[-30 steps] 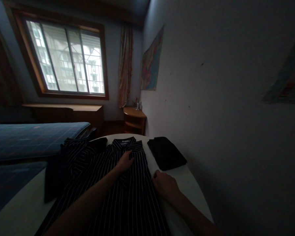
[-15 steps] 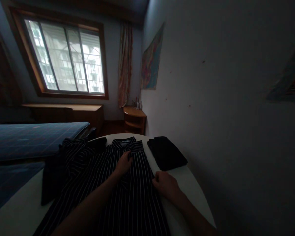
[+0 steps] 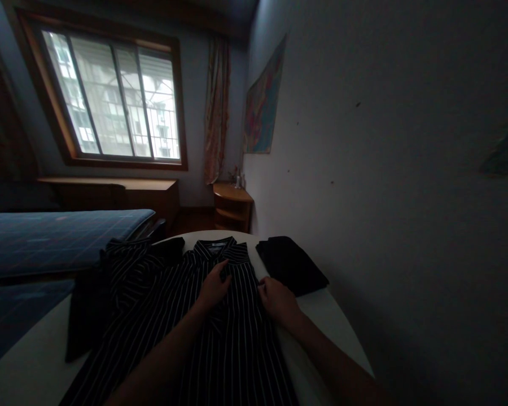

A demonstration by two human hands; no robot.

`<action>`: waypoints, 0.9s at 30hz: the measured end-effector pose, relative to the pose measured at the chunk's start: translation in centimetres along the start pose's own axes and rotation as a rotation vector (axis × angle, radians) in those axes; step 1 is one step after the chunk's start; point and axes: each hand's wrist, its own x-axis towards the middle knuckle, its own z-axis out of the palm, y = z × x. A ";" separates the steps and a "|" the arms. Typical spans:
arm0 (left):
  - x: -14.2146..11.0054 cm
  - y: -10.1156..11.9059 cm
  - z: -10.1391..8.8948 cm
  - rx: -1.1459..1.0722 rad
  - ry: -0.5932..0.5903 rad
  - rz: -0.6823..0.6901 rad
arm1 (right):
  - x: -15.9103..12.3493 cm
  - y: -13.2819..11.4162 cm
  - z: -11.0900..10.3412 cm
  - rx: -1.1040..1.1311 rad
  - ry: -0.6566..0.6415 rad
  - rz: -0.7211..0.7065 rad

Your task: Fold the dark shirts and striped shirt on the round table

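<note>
A black shirt with white stripes [image 3: 237, 338] lies spread out, its collar at the far end and its lower part running toward me. My left hand [image 3: 214, 286] rests on the shirt's front below the collar, index finger stretched forward and thumb apart from it, holding nothing. At the shirt's right edge, my right hand [image 3: 276, 299] is closed, thumb and fingers pinching the fabric. Just beyond that hand lies a folded black garment [image 3: 292, 265]. Bunched dark and striped cloth [image 3: 131, 270] sits left of the shirt; the dim light hides where its pieces divide.
Everything lies on a round white table [image 3: 338, 332]. A bed with a blue checked mattress [image 3: 68, 237] stands to the left, and a wall [image 3: 385, 225] rises close on the right. Farther back are a wooden corner shelf [image 3: 232, 193] and a window [image 3: 114, 101].
My right hand has moved forward along the shirt's right edge, nearer the folded black garment. My left hand has shifted slightly back toward me, its fingers now spread more.
</note>
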 end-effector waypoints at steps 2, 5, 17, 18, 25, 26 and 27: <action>-0.1 0.2 0.0 0.019 -0.019 0.039 | 2.1 -0.5 0.0 0.025 0.009 -0.028; -0.2 0.4 0.1 0.051 -0.055 0.103 | 5.6 -1.4 0.0 0.064 0.037 -0.091; -0.7 0.8 0.5 0.121 -0.108 0.251 | 16.8 -3.7 -0.1 -0.341 -0.056 -0.779; -0.7 0.9 0.5 0.111 -0.106 0.250 | 17.1 -3.8 -0.2 -0.381 -0.058 -0.804; -0.5 1.1 0.3 -0.022 -0.050 0.121 | 18.5 -4.6 -2.0 -0.377 -0.027 -0.643; -0.5 1.1 0.3 -0.023 -0.047 0.108 | 18.8 -4.8 -2.0 -0.342 -0.029 -0.597; -0.4 1.0 0.3 -0.022 -0.045 0.096 | 19.0 -4.9 -1.9 -0.309 -0.034 -0.563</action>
